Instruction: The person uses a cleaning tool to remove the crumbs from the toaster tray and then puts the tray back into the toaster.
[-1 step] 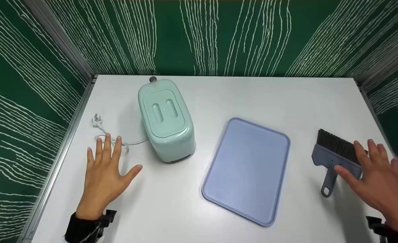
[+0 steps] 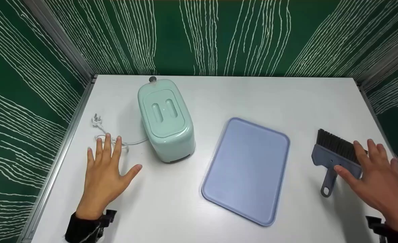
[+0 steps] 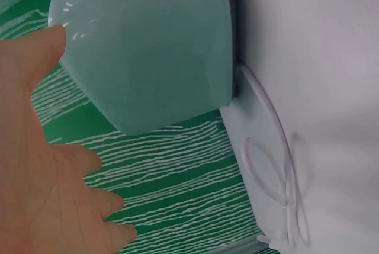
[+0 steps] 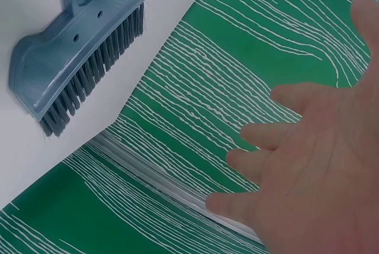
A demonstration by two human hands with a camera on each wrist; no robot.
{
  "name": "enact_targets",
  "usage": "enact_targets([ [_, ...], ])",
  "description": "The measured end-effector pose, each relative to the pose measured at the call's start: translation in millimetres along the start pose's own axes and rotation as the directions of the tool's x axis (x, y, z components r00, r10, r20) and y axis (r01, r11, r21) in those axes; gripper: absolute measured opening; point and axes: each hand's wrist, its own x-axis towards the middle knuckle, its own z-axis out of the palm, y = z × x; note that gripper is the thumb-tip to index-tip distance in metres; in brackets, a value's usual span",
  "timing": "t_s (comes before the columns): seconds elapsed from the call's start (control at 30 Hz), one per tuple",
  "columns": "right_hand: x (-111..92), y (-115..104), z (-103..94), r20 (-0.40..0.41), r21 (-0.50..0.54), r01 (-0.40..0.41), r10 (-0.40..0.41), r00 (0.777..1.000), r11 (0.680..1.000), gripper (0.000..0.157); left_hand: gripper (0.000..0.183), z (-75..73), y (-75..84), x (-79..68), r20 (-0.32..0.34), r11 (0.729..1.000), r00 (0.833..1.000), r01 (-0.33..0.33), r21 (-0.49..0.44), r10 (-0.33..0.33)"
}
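Note:
My left hand (image 2: 103, 182) hovers over the table's left side, fingers straight and spread, holding nothing. Just beyond its fingertips lies a white power cord (image 2: 136, 142) with a plug (image 2: 97, 120). The cord runs to a mint-green toaster (image 2: 167, 118), whose top has two long recesses; in the left wrist view the toaster's end wall (image 3: 148, 47) fills the upper part. On the right, my right hand (image 2: 379, 179) is held above a blue-grey hand brush (image 2: 337, 158) with dark bristles, hiding its right end. In the right wrist view the brush (image 4: 77, 58) is apart from the empty fingers.
A pale blue rectangular tray (image 2: 248, 168) lies at an angle between the toaster and the brush. The white table (image 2: 253, 98) is bordered by green walls (image 2: 168, 37) with white wavy lines and by grey metal rails (image 2: 60, 152).

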Motion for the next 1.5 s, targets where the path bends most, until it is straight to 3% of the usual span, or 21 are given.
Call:
enact_targets([
  [0.37, 1, -6, 0.8, 0.013, 0.030, 0.021, -0.021, 1.000, 0.999, 0.093, 0.099, 0.9, -0.1, -0.1, 0.010, 1.000, 1.000, 0.008, -0.004, -0.008],
  [0.63, 7, -22, 2.4, 0.046, 0.063, 0.028, -0.031, 0.998, 0.998, 0.093, 0.096, 8.8, 1.4, 0.0, 0.024, 1.000, 1.000, 0.018, -0.021, -0.018],
  [0.8, 13, -38, 5.0, 0.066, 0.117, 0.088, -0.096, 0.993, 0.989, 0.091, 0.095, 17.0, 5.5, 0.3, 0.022, 0.998, 1.000, 0.020, -0.064, -0.019],
  [1.0, 23, -65, 10.2, 0.066, 0.240, 0.180, -0.201, 0.977, 0.954, 0.086, 0.091, 27.8, 12.9, 0.1, 0.019, 0.988, 1.000, 0.024, -0.153, -0.022],
  [1.17, 33, -97, 21.5, 0.063, 0.284, 0.248, -0.276, 0.959, 0.926, 0.085, 0.090, 32.3, 20.2, 2.1, 0.036, 0.975, 0.999, 0.042, -0.216, -0.035],
  [1.5, 61, -163, 46.8, 0.098, 0.382, 0.324, -0.386, 0.917, 0.865, 0.082, 0.091, 33.3, 37.7, 4.6, 0.074, 0.905, 0.993, 0.115, -0.409, -0.093],
])
